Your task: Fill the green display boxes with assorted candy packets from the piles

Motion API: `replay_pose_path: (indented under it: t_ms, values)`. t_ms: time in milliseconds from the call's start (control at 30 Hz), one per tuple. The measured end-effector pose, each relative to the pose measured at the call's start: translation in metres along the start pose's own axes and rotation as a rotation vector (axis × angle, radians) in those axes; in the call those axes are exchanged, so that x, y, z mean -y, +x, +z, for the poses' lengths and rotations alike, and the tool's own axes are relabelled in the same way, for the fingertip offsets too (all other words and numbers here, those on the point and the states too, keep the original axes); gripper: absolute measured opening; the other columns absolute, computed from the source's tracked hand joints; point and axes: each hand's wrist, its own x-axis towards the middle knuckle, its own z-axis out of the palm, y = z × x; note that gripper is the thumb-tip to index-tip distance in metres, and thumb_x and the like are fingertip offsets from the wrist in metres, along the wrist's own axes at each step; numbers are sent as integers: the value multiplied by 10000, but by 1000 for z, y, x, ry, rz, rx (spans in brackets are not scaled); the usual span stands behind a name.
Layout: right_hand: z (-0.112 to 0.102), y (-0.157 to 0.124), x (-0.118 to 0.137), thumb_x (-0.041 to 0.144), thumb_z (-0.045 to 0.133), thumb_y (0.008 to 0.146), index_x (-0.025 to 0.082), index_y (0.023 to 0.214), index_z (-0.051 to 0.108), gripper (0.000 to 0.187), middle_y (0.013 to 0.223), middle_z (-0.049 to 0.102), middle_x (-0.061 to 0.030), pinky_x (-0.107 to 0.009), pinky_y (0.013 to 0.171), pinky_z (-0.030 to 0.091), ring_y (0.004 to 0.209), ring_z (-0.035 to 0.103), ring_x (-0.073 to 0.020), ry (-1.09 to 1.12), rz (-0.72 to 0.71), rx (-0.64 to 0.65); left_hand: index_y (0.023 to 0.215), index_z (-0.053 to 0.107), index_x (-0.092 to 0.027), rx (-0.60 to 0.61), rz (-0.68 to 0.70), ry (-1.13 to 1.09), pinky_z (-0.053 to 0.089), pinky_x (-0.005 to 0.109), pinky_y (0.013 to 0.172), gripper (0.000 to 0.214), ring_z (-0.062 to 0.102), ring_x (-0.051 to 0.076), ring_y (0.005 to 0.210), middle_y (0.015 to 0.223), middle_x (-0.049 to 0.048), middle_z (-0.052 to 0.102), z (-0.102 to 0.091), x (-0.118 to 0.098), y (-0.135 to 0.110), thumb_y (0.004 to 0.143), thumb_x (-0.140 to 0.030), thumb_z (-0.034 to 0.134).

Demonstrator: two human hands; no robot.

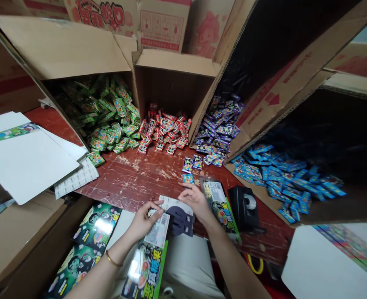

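My left hand (145, 224) is closed on the top end of a flat candy box (149, 265), black and green with large Chinese letters and a white barcode label (158, 230). This box rests over my lap at the table's front edge. Beside it lies a pale card with a dark, slotted shape (179, 220), partly under my left fingers; whether it joins the box I cannot tell. My right hand (199, 203) hovers at the card's upper right edge, fingers apart, holding nothing visible. Just beyond its fingertips lies a blue candy packet (188, 178), with several purple packets (197, 162) behind.
Open cartons on their sides spill green (108, 135), red (166, 128), purple (221, 124) and blue packets (277, 174). A black tape dispenser (244, 209) stands right of another candy box (219, 203). Printed boxes (98, 224) lie lower left; white flat cartons (28, 158) are far left.
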Motion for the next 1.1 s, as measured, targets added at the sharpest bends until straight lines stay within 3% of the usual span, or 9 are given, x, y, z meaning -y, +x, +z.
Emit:
replay_pose_path:
  t_ms: [100, 233, 533, 667, 800, 867, 933, 1033, 1100]
  values:
    - [16, -16, 36, 221, 750, 647, 214, 1126, 473, 553, 693, 639, 57, -245, 641, 445, 632, 587, -111, 211, 70, -30, 785, 573, -207, -33, 16, 1, 389, 420, 974, 248, 599, 261, 1094, 1135, 114, 674, 1, -12, -8, 681, -361, 738]
    - [50, -31, 66, 184, 768, 583, 211, 1059, 497, 548, 651, 646, 63, -252, 605, 441, 587, 587, -114, 215, 142, 94, 787, 529, -219, -28, 26, 6, 445, 351, 869, 405, 639, 231, 940, 963, 32, 700, 3, -27, -22, 539, -280, 842]
    - [65, -39, 48, 145, 759, 567, 206, 1034, 505, 536, 708, 628, 55, -228, 555, 389, 576, 547, -93, 65, 127, 118, 779, 452, -224, -97, -5, 61, 425, 270, 641, 461, 576, 179, 701, 694, -62, 590, 6, -42, -34, 531, -289, 836]
    - [62, -40, 43, 207, 818, 518, 209, 980, 545, 536, 754, 636, 40, -228, 592, 423, 613, 574, -97, 218, 277, 156, 777, 446, -225, -161, 37, 97, 425, 277, 666, 506, 566, 183, 726, 715, -59, 549, 6, -42, -37, 483, -273, 856]
    - [60, -48, 37, 354, 769, 647, 195, 1013, 561, 450, 665, 639, 40, -236, 619, 436, 614, 610, -112, 274, 377, 212, 897, 428, -241, -173, 14, -25, 465, 308, 722, 579, 609, 200, 776, 785, -37, 605, 7, -47, -43, 494, -252, 842]
    - [57, -50, 36, 360, 777, 654, 210, 1097, 537, 526, 654, 645, 45, -246, 607, 452, 614, 621, -129, 209, 305, 266, 955, 438, -241, -106, -76, -83, 483, 330, 747, 614, 625, 216, 810, 849, -2, 644, 3, -57, -49, 497, -265, 845]
    - [50, -47, 37, 346, 794, 637, 216, 1144, 528, 586, 651, 650, 42, -255, 593, 470, 608, 622, -142, 149, 222, 272, 963, 502, -229, 61, -196, -123, 492, 349, 763, 625, 631, 235, 830, 883, 33, 666, -6, -69, -59, 465, -325, 868]
    - [31, -36, 43, 382, 749, 685, 218, 1180, 533, 565, 727, 676, 5, -281, 619, 498, 645, 633, -161, 176, 114, 30, 941, 624, -222, 390, -310, -258, 524, 380, 721, 614, 653, 275, 833, 889, 85, 699, -24, -77, -79, 446, -509, 848]
    - [20, -34, 45, 408, 711, 718, 229, 1234, 498, 587, 848, 695, -35, -320, 687, 513, 747, 653, -192, 246, 31, -186, 939, 672, -228, 369, -250, -361, 552, 415, 662, 637, 673, 312, 832, 896, 116, 717, -32, -68, -90, 462, -635, 784]
